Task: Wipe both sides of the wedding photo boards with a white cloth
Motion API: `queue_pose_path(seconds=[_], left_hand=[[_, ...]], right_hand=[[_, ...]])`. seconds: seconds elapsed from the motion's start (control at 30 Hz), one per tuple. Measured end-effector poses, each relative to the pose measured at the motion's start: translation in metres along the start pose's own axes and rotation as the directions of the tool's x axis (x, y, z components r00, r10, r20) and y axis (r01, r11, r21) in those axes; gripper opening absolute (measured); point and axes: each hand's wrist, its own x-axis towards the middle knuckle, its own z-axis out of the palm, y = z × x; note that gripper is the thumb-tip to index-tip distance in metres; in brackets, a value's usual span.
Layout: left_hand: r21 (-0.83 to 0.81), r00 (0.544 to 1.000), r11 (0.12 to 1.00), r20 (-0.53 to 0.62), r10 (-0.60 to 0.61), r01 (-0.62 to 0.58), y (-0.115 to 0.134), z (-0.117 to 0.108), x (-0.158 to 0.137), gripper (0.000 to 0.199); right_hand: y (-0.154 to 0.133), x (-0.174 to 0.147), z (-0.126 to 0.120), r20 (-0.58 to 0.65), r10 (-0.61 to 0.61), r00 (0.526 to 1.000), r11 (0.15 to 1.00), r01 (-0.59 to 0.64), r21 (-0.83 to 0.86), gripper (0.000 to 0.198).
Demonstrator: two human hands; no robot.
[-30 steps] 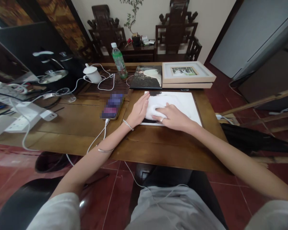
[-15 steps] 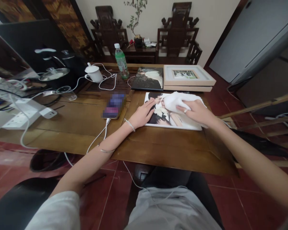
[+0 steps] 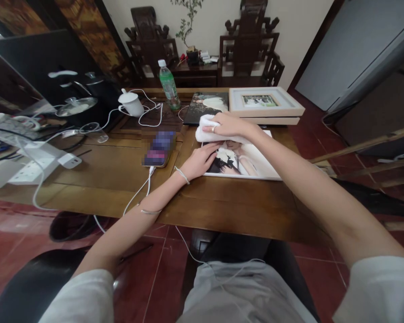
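Note:
A photo panel (image 3: pixel 247 163) with a printed picture of a couple lies flat on the wooden table (image 3: pixel 222 202). My left hand (image 3: pixel 202 161) rests flat on the panel's left side, fingers stretched out. In my right hand (image 3: pixel 227 124) is a bunched white cloth (image 3: pixel 206 128), pressed at the panel's upper left corner. My right forearm crosses above the panel and hides part of its right side. Just behind the panel lie a dark photo panel (image 3: pixel 202 112) and a light wooden picture frame (image 3: pixel 279 112), which sits on a similar frame.
Left of the panel lies a phone (image 3: pixel 160 148) on a charging cable. Behind it stand a green-labelled bottle (image 3: pixel 169 85) and a white lidded cup (image 3: pixel 131 104). A power strip (image 3: pixel 37 163), cables, a clear plastic cup (image 3: pixel 97 131) and a pot (image 3: pixel 76 110) crowd the table's left end.
My right hand has moved the white cloth left across the panel, from its upper right to its upper left corner. My left hand has stayed in place.

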Motion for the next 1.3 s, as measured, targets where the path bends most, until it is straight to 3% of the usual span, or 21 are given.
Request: queue_pose_path(seconds=[0.1, 0.23, 0.57, 0.67, 0.87, 0.97, 1.1, 1.3], left_hand=[[-0.014, 1.0, 1.0, -0.008, 0.006, -0.007, 0.0, 0.0, 0.0, 0.041], [-0.038, 1.0, 0.999, -0.007, 0.005, -0.005, -0.001, 0.001, -0.001, 0.042], [-0.078, 0.999, 0.996, -0.01, -0.036, 0.035, 0.003, -0.001, -0.001, 0.044], [-0.093, 0.999, 0.995, -0.01, -0.04, 0.039, 0.003, -0.002, -0.002, 0.046], [-0.076, 0.998, 0.995, -0.024, -0.063, 0.061, 0.0, 0.001, -0.003, 0.048], [-0.059, 0.997, 0.996, -0.021, -0.072, 0.07, -0.001, 0.001, -0.002, 0.047], [-0.038, 0.996, 0.996, -0.017, -0.083, 0.083, -0.001, 0.001, -0.001, 0.048], [-0.045, 0.996, 0.995, -0.001, -0.088, 0.088, -0.006, 0.002, -0.003, 0.051]], right_hand=[[0.004, 0.006, 0.0, 0.013, -0.025, 1.0, 0.998, 0.025, -0.05, 0.041], [0.028, -0.003, 0.001, -0.056, 0.045, 0.997, 0.999, -0.044, 0.018, 0.039], [0.096, -0.076, -0.005, -0.251, 0.26, 0.932, 0.965, -0.263, 0.022, 0.04], [0.088, -0.109, 0.004, -0.251, 0.216, 0.944, 0.975, -0.221, 0.01, 0.041], [0.033, -0.191, 0.026, -0.15, 0.069, 0.986, 0.997, -0.071, -0.004, 0.042], [0.013, -0.215, 0.03, -0.099, 0.016, 0.995, 1.0, -0.015, 0.014, 0.037], [0.015, -0.209, 0.025, -0.098, 0.044, 0.994, 0.998, -0.04, 0.041, 0.042], [0.066, -0.141, 0.008, -0.195, 0.15, 0.969, 0.989, -0.144, 0.045, 0.043]])
